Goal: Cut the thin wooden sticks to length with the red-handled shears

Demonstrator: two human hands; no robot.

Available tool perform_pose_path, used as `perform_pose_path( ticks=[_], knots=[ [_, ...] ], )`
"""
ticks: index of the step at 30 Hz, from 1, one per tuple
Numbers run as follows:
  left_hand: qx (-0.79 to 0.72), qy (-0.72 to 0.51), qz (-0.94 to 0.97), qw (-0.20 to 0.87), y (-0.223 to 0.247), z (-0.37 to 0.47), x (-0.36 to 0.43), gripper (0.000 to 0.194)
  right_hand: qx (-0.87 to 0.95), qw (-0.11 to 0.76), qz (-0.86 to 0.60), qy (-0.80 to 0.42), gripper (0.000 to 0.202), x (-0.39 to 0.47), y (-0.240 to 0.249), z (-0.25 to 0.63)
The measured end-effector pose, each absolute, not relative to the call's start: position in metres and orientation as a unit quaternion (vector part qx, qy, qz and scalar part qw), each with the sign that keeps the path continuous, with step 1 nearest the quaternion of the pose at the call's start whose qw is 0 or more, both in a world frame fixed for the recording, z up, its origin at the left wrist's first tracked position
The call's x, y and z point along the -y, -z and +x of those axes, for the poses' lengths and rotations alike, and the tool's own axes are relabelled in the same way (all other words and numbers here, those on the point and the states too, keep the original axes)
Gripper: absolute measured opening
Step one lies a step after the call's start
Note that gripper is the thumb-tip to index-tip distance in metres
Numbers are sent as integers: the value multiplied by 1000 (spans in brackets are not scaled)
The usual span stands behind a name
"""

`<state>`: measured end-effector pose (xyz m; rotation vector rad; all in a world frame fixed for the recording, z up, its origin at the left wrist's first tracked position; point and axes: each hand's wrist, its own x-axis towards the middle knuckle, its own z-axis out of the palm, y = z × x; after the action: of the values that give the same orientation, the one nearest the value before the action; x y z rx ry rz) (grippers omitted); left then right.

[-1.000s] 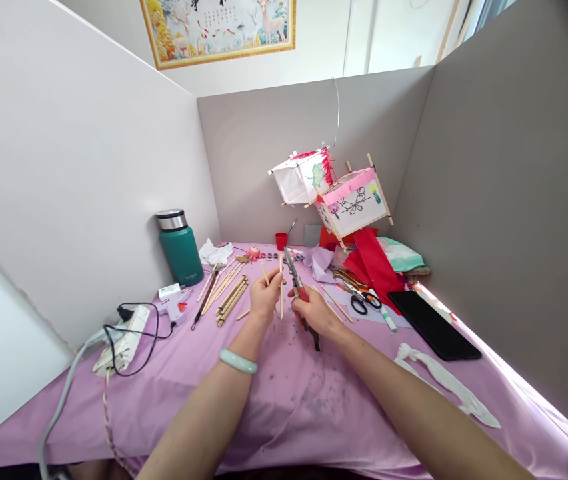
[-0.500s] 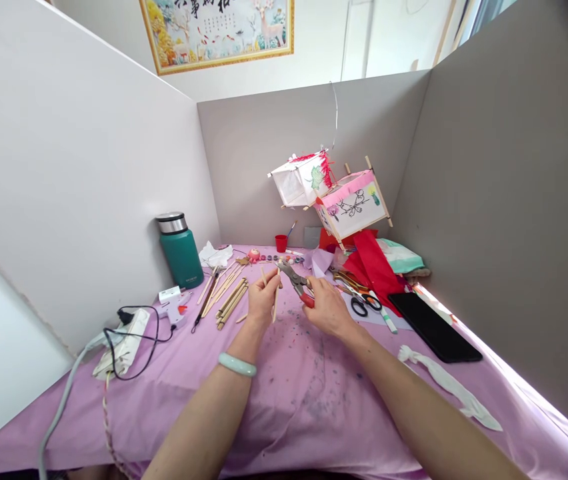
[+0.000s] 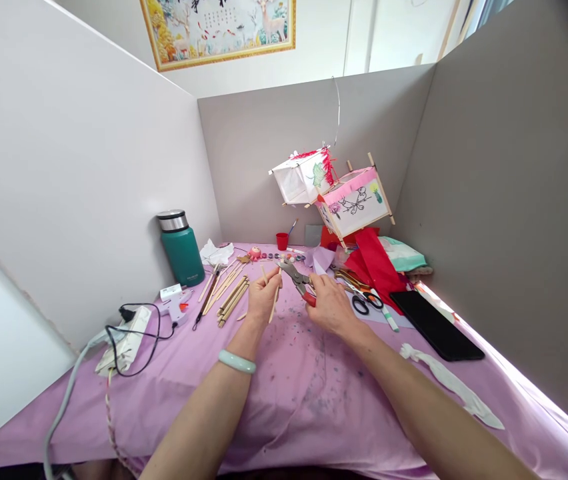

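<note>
My left hand (image 3: 263,297) is closed around thin wooden sticks (image 3: 274,308), which stick out above and below the fingers. My right hand (image 3: 331,304) grips a pair of pliers (image 3: 296,277) with red handles. The jaws of the pliers point left and meet the top end of a stick near my left fingertips; whether they bite on it I cannot tell. Left of my left hand lies a row of short bamboo sticks (image 3: 233,301), with thinner sticks (image 3: 224,285) behind. Scissors (image 3: 367,303) with black handles lie right of my right hand.
A green thermos (image 3: 182,250) stands at the left, behind a glue gun (image 3: 175,305) and a power strip (image 3: 127,340). Two paper lanterns (image 3: 351,203) hang at the back. A black phone (image 3: 437,327), red cloth (image 3: 375,267) and a white strip of cloth (image 3: 451,385) lie at the right.
The hands and pliers hold nearly the same place. The lower end of the stick in my left hand has shifted slightly left. The view has moved a little.
</note>
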<state>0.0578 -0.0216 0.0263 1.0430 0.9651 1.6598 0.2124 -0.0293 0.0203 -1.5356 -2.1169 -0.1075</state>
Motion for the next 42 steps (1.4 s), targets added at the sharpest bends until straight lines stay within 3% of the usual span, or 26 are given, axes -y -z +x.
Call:
perform_pose_path(
  ticks=[9, 18, 24, 34, 38, 42],
  knots=[
    [-368, -662, 454, 469, -23, 55, 19, 28, 785, 265, -560, 17, 20, 23, -19, 216],
    [-358, -664, 425, 500, -27, 55, 19, 31, 774, 237, -588, -9, 13, 20, -14, 214],
    [-362, -662, 414, 509, -30, 53, 20, 39, 770, 305, -560, 29, 30, 20, -19, 220],
    [-334, -655, 407, 542, -25, 52, 18, 36, 792, 283, -534, 85, 45, 22, -16, 219],
    [-325, -654, 413, 544, -25, 51, 18, 34, 796, 270, -536, 83, 43, 24, -19, 218],
    [-324, -653, 414, 545, -25, 51, 19, 32, 792, 264, -545, 78, 28, 24, -18, 218]
  ],
)
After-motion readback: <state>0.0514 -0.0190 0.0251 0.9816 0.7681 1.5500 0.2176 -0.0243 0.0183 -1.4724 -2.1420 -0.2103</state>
